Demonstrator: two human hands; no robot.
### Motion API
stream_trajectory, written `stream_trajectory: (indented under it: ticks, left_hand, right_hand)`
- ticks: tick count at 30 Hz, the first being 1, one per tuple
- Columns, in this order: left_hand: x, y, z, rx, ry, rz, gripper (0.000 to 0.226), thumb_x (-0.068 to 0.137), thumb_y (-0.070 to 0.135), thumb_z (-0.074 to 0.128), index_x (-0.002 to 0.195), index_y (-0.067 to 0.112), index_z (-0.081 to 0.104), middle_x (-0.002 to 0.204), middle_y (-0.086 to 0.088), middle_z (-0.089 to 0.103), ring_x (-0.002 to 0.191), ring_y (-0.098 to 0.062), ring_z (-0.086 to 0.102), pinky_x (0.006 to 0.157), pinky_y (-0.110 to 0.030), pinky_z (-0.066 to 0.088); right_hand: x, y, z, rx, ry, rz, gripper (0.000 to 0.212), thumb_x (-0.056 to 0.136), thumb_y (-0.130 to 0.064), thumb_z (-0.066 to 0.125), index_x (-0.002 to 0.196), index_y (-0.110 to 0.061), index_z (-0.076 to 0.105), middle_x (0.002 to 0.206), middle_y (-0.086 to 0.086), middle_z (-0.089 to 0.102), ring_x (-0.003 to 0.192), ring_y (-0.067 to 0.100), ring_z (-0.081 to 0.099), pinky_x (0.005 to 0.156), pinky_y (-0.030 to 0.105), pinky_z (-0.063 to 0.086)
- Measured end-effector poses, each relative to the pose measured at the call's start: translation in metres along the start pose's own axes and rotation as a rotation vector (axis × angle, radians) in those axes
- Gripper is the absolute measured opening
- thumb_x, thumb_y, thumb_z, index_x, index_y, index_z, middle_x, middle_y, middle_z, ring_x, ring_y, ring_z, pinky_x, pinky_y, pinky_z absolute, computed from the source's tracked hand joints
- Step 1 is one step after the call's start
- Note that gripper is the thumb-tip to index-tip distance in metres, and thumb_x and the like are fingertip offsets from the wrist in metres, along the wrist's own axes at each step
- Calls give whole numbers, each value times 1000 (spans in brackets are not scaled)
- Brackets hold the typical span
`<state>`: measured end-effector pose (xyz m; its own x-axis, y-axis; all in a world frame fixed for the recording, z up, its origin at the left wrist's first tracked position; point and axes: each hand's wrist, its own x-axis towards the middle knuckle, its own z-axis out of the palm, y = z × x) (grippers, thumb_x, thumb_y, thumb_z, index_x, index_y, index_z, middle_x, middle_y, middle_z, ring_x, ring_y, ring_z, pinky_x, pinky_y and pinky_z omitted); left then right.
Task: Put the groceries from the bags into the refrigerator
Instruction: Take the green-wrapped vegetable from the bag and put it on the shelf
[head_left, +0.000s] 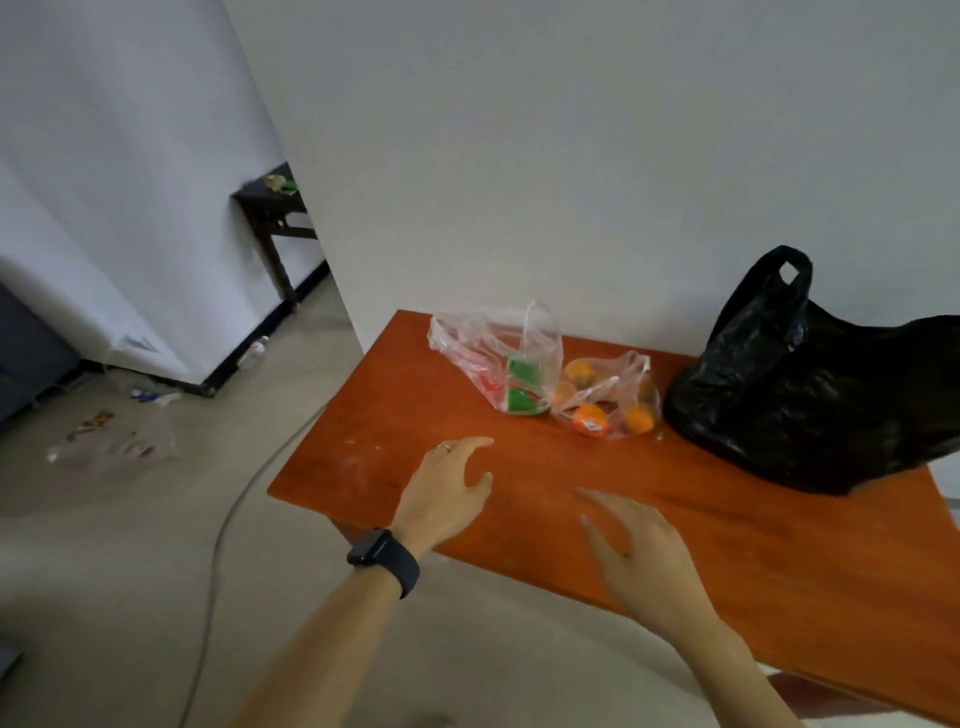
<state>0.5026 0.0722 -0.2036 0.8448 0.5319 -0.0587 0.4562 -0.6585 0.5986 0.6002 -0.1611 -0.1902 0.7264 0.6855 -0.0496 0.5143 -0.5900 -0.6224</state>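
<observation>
On the orange-brown wooden table (727, 561) stand three bags against the wall. A clear bag (488, 348) holds green and white cartons (522, 387). Beside it a second clear bag (623, 382) holds several oranges (589, 418). A black plastic bag (795, 389) sits at the right with its handle up. My left hand (449, 491), with a black watch on the wrist, hovers over the table in front of the clear bags, fingers relaxed and holding nothing. My right hand (636, 553) is stretched out over the table, fingers spread, holding nothing.
A white refrigerator (119, 182) stands at the left on a dark base. A grey cable (218, 545) runs across the concrete floor. Wrappers and a small bottle (254, 353) lie on the floor. A dark side table (275, 218) stands beyond the wall corner.
</observation>
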Motion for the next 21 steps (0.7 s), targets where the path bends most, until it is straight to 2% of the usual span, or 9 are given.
stream_trajectory:
  ticks: [5, 8, 12, 14, 16, 17, 18, 19, 21]
  left_hand:
    - [97, -32, -2, -48, -43, 17, 44, 98, 35, 57, 140, 38, 47, 145, 6, 49, 136, -14, 42, 103, -28, 42]
    - [167, -48, -8, -57, -71, 75, 41, 98, 30, 56, 139, 35, 50, 140, 5, 53, 132, -13, 46, 98, -25, 41]
    - [255, -71, -10, -20, -161, 106, 38, 100, 32, 47, 137, 37, 50, 133, 7, 57, 105, -11, 60, 86, -25, 51]
    - [289, -79, -5, 30, -234, 145, 35, 102, 31, 43, 136, 33, 50, 125, 6, 57, 94, -11, 58, 79, -28, 52]
    - [315, -83, 6, 111, -307, 212, 31, 104, 29, 40, 132, 26, 53, 117, 5, 55, 91, -13, 54, 75, -28, 50]
    - [326, -85, 12, 143, -339, 238, 30, 105, 28, 38, 129, 23, 55, 113, 3, 56, 89, -15, 56, 72, -30, 51]
    - [334, -86, 19, 171, -387, 241, 28, 105, 27, 36, 124, 21, 57, 108, 2, 58, 86, -18, 58, 67, -32, 50]
    - [340, -89, 27, 196, -433, 247, 27, 106, 26, 35, 118, 18, 58, 100, 1, 58, 79, -21, 59, 61, -33, 49]
    - [346, -97, 43, 218, -532, 233, 26, 106, 25, 34, 114, 16, 58, 81, 3, 54, 65, -21, 55, 54, -34, 44]
  right_hand:
    - [80, -10, 25, 72, -9, -12, 34, 99, -41, 56, 133, -41, 57, 132, -21, 58, 125, 3, 50, 103, 19, 38]
    - [135, -24, 35, 109, 63, -35, 31, 99, -34, 57, 129, -41, 58, 128, -24, 57, 119, 0, 53, 100, 21, 44]
    - [219, -50, 44, 197, 155, -45, 38, 100, -21, 56, 117, -54, 51, 112, -29, 59, 97, -2, 62, 80, 17, 53]
    - [260, -58, 51, 230, 157, -49, 34, 101, -18, 54, 121, -46, 56, 115, -19, 64, 95, 6, 66, 76, 25, 58]
    - [300, -63, 60, 275, 117, -26, 32, 102, -14, 51, 128, -32, 58, 114, -8, 66, 84, 14, 68, 68, 25, 58]
    - [318, -64, 64, 289, 72, -3, 31, 103, -15, 49, 130, -28, 58, 114, -7, 66, 83, 13, 67, 69, 22, 57]
    - [336, -63, 71, 270, 30, 31, 31, 104, -19, 47, 132, -26, 56, 116, -8, 65, 89, 9, 67, 78, 22, 56]
    - [352, -55, 79, 219, -17, 79, 31, 105, -26, 43, 134, -27, 54, 119, -9, 63, 97, 7, 66, 91, 27, 54]
    - [378, -35, 93, -6, -172, 190, 45, 103, -40, 26, 136, -25, 53, 132, -1, 58, 112, 15, 62, 107, 45, 44]
